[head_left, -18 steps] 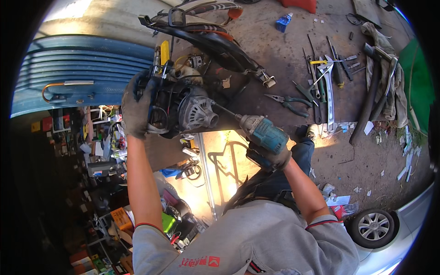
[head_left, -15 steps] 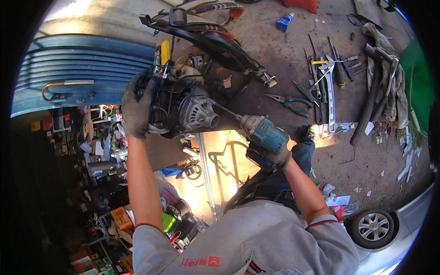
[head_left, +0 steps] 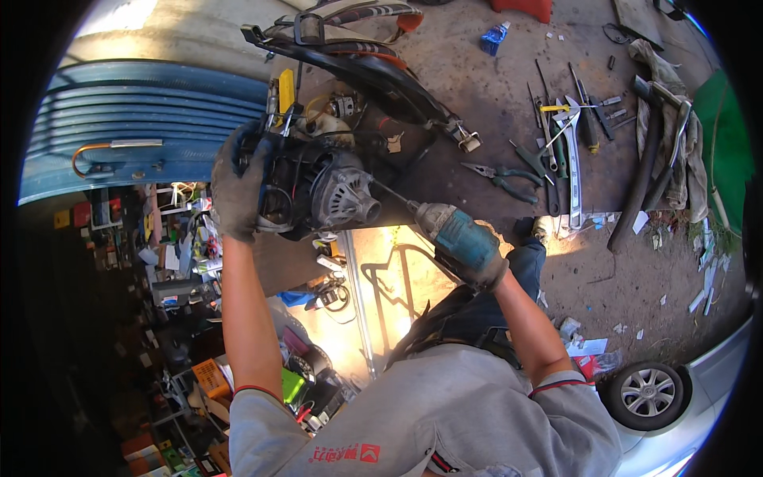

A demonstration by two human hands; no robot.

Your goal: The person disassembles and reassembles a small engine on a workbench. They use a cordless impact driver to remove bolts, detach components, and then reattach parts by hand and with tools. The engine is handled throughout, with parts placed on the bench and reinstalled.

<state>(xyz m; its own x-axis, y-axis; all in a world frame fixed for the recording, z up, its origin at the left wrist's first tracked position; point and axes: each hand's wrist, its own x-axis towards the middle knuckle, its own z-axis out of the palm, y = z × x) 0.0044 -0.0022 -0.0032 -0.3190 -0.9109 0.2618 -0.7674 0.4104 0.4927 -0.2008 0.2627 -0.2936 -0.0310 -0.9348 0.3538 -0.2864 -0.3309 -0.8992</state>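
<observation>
A small black engine [head_left: 286, 199] with a finned silver housing [head_left: 346, 195] lies at the front edge of the dark metal workbench [head_left: 445, 195]. My left hand [head_left: 237, 187], in a dirty grey glove, grips its left side. My right hand [head_left: 485, 269], also gloved, is closed on a teal power driver [head_left: 457, 237], whose long thin bit reaches to the silver housing. Behind the engine are a yellow-handled tool [head_left: 284, 91] and a black harness [head_left: 358, 71] with straps. Pliers [head_left: 505, 175], an adjustable wrench [head_left: 572, 167] and several screwdrivers [head_left: 588, 127] lie to the right.
A blue corrugated panel [head_left: 143, 95] stands at left, above cluttered shelves [head_left: 175, 286]. A rag [head_left: 683, 183], dark hose [head_left: 636, 203] and blue bottle [head_left: 493, 40] rest on the bench. A green object [head_left: 723, 135] and a car wheel [head_left: 645, 396] are at right.
The power driver in my right hand has turned slightly, so its lower part shows less. My left hand and the engine have barely moved.
</observation>
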